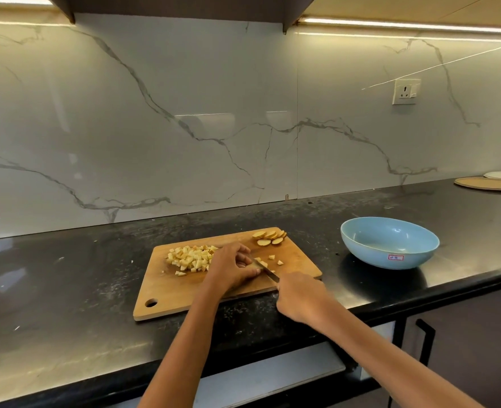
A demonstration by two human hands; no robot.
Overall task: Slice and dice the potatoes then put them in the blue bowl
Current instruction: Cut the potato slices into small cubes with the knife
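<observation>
Black countertop (66,290), marble backsplash (155,128)

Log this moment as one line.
stage: dicing | right hand: grips knife | left hand: holds potato on cutting board | blue bowl: empty

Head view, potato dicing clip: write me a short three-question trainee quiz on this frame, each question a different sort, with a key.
1. True or false: the blue bowl already holds potato cubes.
2. Where do the uncut potato slices lie? A) far right corner of the cutting board B) in the bowl C) on the counter
3. Fill in: the right hand grips the ____.

Key:
1. False; the bowl looks empty, and the diced pile sits on the board.
2. A
3. Knife; the left hand steadies the potato being cut with its fingers.
</observation>
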